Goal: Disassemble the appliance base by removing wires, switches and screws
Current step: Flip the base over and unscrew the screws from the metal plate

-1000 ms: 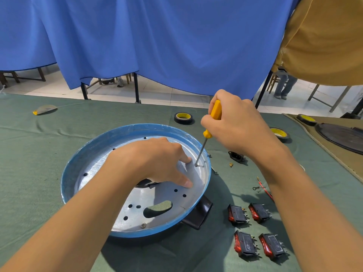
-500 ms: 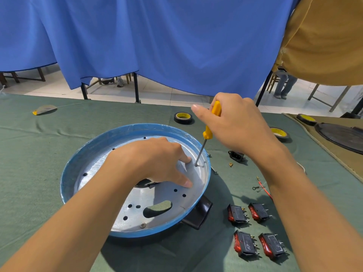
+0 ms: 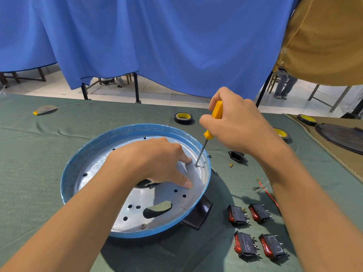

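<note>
While my left hand (image 3: 157, 163) presses straight-fingered inside the appliance base (image 3: 137, 128), I should bear straight down with the screwdriver (image 3: 208, 134) gripped in my curled right hand (image 3: 237, 130), tip seated in the screw (image 3: 196, 165) beside the base's right rim.

Your green-clothed table (image 3: 39, 163) carries the blue-rimmed base (image 3: 82, 154) at centre frame. Four red switches (image 3: 237, 213) lie at lower right. A tape roll (image 3: 183, 118) sits above the base.
</note>
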{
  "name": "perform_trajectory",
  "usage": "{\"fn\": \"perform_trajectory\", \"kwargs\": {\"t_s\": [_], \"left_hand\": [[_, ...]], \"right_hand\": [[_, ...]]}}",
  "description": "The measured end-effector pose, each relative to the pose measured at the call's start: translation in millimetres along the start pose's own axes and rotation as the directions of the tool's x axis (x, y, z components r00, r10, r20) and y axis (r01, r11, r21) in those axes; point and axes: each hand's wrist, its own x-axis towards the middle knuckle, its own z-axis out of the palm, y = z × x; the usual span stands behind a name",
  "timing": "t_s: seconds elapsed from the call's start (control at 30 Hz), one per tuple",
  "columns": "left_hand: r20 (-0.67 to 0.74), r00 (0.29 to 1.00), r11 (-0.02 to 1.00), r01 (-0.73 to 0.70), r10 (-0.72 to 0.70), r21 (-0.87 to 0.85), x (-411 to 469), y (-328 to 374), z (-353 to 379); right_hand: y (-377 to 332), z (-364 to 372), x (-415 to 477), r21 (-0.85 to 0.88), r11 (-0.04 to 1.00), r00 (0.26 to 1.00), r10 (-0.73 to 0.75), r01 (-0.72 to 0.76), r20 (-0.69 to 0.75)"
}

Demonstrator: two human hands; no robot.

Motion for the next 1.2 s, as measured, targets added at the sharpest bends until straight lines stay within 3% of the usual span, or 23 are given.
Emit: {"fn": "perform_trajectory", "kwargs": {"t_s": [0.13,0.3,0.6,0.7,0.87,1.03,1.2], "left_hand": [[0.005,1.000,1.000,-0.003,0.003,0.004,0.0,0.0,-0.3],[0.008,1.000,1.000,-0.005,0.005,0.002,0.2,-0.6,-0.2],[0.014,1.000,1.000,0.001,-0.001,0.008,0.4,0.0,-0.6],[0.019,1.000,1.000,-0.003,0.003,0.008,0.5,0.2,-0.9],[0.015,1.000,1.000,0.003,-0.003,0.016,-0.1,1.1,-1.6],[0.011,1.000,1.000,-0.008,0.008,0.010,-0.8,1.0,-1.0],[0.015,1.000,1.000,0.000,0.000,-0.001,-0.5,0.3,-1.1]], "right_hand": [[-1.7,4.5,-0.4,-0.095,0.995,0.997,-0.017,0.010,-0.080],[-0.7,2.2,-0.7,0.015,0.997,0.997,-0.078,0.079,-0.015],[-3.5,3.8,-3.9,-0.096,0.976,0.979,-0.198,0.193,-0.041],[-3.9,3.6,-3.6,-0.088,0.978,0.981,-0.194,0.191,-0.021],[-5.4,6.6,-4.3,-0.139,0.978,0.978,-0.169,0.152,-0.119],[-2.5,4.7,-2.2,-0.073,0.986,0.987,-0.151,0.147,-0.052],[-3.7,5.3,-3.1,-0.127,0.984,0.986,-0.134,0.121,-0.099]]}}
